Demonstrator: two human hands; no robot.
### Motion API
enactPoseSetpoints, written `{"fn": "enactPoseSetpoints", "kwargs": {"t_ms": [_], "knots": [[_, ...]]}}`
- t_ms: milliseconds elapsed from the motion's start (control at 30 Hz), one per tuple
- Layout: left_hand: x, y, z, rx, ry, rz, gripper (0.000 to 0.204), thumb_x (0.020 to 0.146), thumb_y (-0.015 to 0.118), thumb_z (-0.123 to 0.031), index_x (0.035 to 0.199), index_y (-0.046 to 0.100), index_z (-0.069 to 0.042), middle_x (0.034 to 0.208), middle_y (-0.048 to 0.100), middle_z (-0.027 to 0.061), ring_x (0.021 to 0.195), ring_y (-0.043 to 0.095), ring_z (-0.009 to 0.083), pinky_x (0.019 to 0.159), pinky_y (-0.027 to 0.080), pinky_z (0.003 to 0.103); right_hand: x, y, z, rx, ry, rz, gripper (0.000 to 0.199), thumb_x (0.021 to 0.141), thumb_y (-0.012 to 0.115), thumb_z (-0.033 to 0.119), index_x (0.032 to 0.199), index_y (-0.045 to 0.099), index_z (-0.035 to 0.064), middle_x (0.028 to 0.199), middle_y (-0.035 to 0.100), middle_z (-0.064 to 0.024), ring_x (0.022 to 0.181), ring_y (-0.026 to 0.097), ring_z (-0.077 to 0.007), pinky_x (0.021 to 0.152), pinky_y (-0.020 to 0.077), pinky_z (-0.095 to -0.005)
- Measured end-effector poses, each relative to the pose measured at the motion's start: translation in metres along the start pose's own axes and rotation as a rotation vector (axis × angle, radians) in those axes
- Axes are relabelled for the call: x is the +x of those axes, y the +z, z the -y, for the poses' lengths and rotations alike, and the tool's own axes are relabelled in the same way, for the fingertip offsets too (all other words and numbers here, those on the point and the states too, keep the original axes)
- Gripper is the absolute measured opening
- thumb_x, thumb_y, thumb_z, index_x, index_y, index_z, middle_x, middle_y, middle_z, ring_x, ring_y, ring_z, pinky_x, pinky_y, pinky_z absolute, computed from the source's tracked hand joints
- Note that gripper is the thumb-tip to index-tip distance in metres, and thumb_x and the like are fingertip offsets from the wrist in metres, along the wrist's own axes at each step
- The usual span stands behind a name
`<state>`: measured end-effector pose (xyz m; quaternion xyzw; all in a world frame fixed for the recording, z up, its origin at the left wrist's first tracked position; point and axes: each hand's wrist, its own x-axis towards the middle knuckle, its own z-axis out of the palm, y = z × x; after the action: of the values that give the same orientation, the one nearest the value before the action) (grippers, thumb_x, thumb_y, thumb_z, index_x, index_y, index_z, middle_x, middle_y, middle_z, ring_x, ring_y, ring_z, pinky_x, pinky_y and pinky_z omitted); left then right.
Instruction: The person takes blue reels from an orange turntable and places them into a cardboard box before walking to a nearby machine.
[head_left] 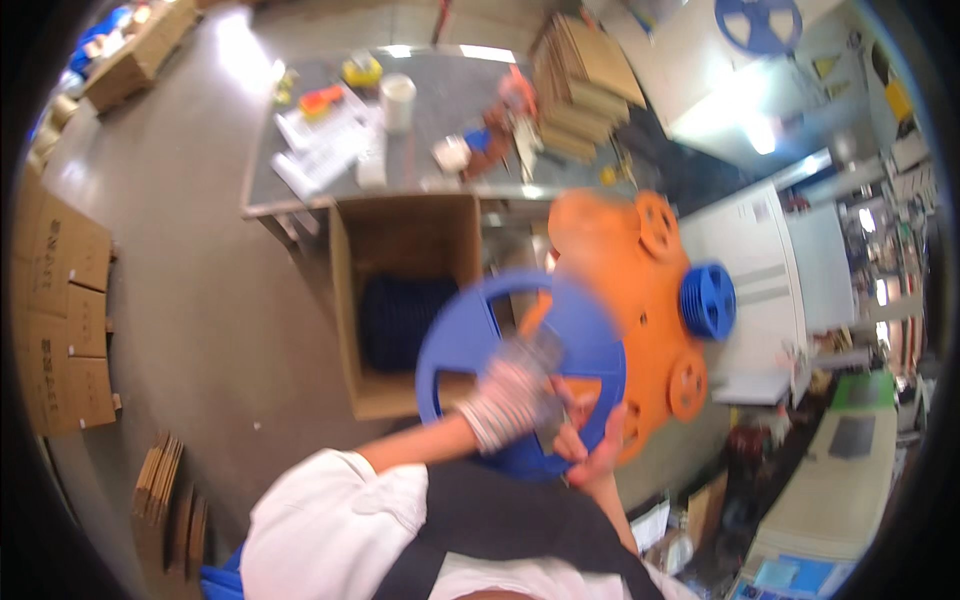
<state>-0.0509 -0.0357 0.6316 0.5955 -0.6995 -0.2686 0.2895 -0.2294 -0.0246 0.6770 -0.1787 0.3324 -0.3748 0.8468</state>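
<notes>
A large blue plastic reel disc (pixel 590 315) with wide cut-outs is tilted up in front of my body. My left hand (pixel 515 385), in a grey-and-white striped glove, lies across the disc's middle; its fingers are smeared by motion. At the disc's lower right, my right hand (pixel 595 445) has bare fingers curled at a cut-out and the rim. Just behind the disc stands an open cardboard box (pixel 342 300) with a stack of dark blue discs (pixel 400 325) inside. Whether a small tool is between my hands is too blurred to tell.
An orange rounded stand (pixel 640 320) to the right bears a stack of blue reels (pixel 708 302). Behind is a grey table (pixel 430 110) with papers, tape and flattened cardboard (pixel 585 80). Closed cartons (pixel 60 310) line the left; cardboard sheets (pixel 160 480) lean below them.
</notes>
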Motion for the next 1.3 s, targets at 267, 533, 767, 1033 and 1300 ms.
{"fn": "enactPoseSetpoints", "kwargs": {"t_ms": [267,533,767,1033,1300], "knots": [[-0.021,0.009,0.039,0.157,-0.018,-0.115,0.063,0.087,0.054,-0.033,0.138,0.041,0.0,0.145,0.037,0.0231,0.136,0.033,0.0407,0.114,0.023,0.05,0.0,-0.001,0.014,0.031,-0.009,0.157,0.057,0.091,0.047,0.063,0.111,0.059,0.0113,0.151,0.034,-0.0167,0.043,0.036,-0.0081,0.045,0.0287,-0.0229],[-0.072,-0.02,0.052,0.06,0.299,-0.033,0.068,0.088,0.055,-0.039,0.139,0.037,0.003,0.136,0.045,0.0237,0.132,0.038,0.0396,0.113,0.026,0.048,0.019,-0.001,0.051,0.218,-0.122,0.106,0.058,0.092,0.048,0.059,0.112,0.059,0.0056,0.139,0.046,-0.0249,0.047,0.042,-0.0077,0.044,0.0353,-0.0189],[-0.095,-0.028,0.05,0.276,0.166,-0.153,0.065,0.07,0.075,-0.025,0.125,0.051,0.0,0.123,0.056,0.0184,0.119,0.052,0.0364,0.099,0.045,0.042,0.045,0.031,0.066,0.276,-0.053,0.049,0.062,0.095,0.045,0.058,0.117,0.055,0.0013,0.141,0.041,-0.0282,0.068,0.045,-0.016,0.057,0.0403,-0.0263],[-0.112,-0.022,0.053,-1.647,-0.434,-0.39,0.013,0.093,0.061,-0.011,0.104,0.062,-0.003,0.104,0.068,0.0125,0.098,0.066,0.0265,0.087,0.056,0.038,0.069,0.043,0.072,-0.302,-0.21,0.314,0.055,0.1,0.041,0.047,0.13,0.049,0.0017,0.13,0.056,-0.0164,0.123,0.051,-0.0375,0.099,0.047,-0.0458],[-0.147,-0.008,0.084,-2.124,-0.311,-0.523,0.02,0.087,0.07,-0.019,0.104,0.063,-0.011,0.104,0.068,0.0095,0.104,0.065,0.032,0.088,0.056,0.054,0.06,-0.035,0.073,-0.125,-0.188,-0.086,0.041,0.102,0.041,0.036,0.12,0.056,0.0022,0.126,0.06,-0.0138,0.107,0.062,-0.0247,0.09,0.0532,-0.037]]}}
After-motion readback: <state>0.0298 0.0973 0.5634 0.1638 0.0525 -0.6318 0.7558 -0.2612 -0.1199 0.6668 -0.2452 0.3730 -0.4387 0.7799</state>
